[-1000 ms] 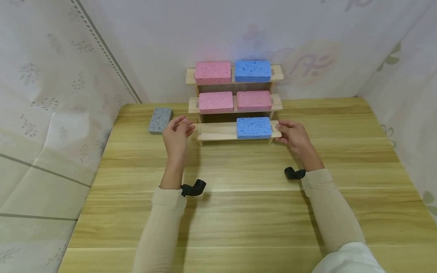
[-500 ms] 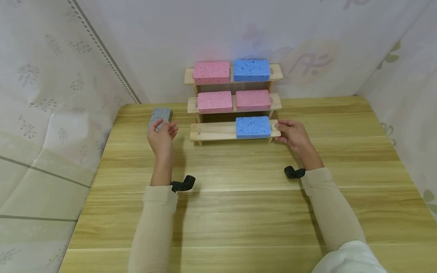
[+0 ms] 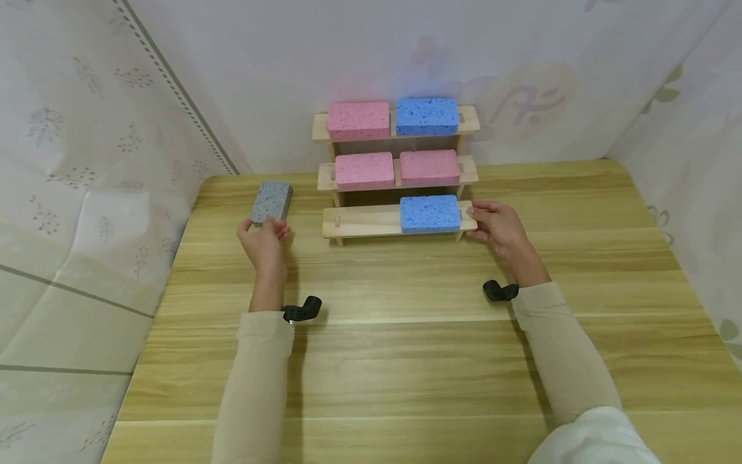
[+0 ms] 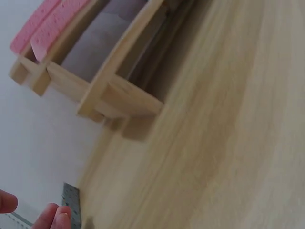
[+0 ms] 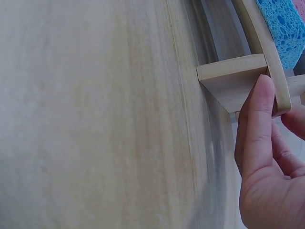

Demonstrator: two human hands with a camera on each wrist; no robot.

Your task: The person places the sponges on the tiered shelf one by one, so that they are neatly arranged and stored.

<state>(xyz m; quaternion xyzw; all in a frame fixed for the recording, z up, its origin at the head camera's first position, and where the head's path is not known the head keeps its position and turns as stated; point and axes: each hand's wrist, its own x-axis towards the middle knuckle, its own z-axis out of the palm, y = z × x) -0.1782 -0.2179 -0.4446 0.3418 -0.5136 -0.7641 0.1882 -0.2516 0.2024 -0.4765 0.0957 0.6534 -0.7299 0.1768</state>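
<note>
A grey sponge (image 3: 271, 201) lies on the table to the left of a three-tier wooden rack (image 3: 369, 221). My left hand (image 3: 263, 248) is at its near edge, thumb and fingers apart; in the left wrist view the fingertips (image 4: 61, 217) overlap the sponge, and contact cannot be told. At the rack's lowest tier, my right hand (image 3: 500, 231) pinches the right end, thumb on top and fingers below. A blue sponge (image 3: 429, 214) sits on that tier's right half. The left half of that board is bare.
The middle tier bears two pink sponges (image 3: 364, 170). On the top tier, a pink sponge (image 3: 358, 120) stands beside a blue one (image 3: 427, 116). Behind the rack rises a pale patterned wall covering (image 3: 278, 84). A wood-grain table (image 3: 406, 374) extends in front.
My left hand has left the rack's lower left end and moved left and toward me, to the grey sponge's near edge. The right hand keeps its pinch on the rack.
</note>
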